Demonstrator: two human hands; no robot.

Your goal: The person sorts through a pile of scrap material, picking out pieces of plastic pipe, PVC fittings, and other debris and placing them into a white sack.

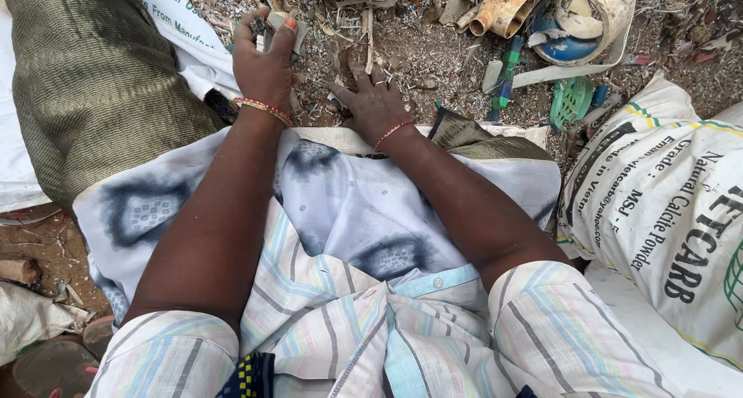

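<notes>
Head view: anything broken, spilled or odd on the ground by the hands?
Yes. Broken orange pipe fittings, a cracked blue and cream round piece and green shards lie scattered over littered dirt beyond the right hand.

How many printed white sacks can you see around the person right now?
2: one printed white sack at the right beside the lap, another white sack at top left by the left hand. Others may be hidden.
</notes>
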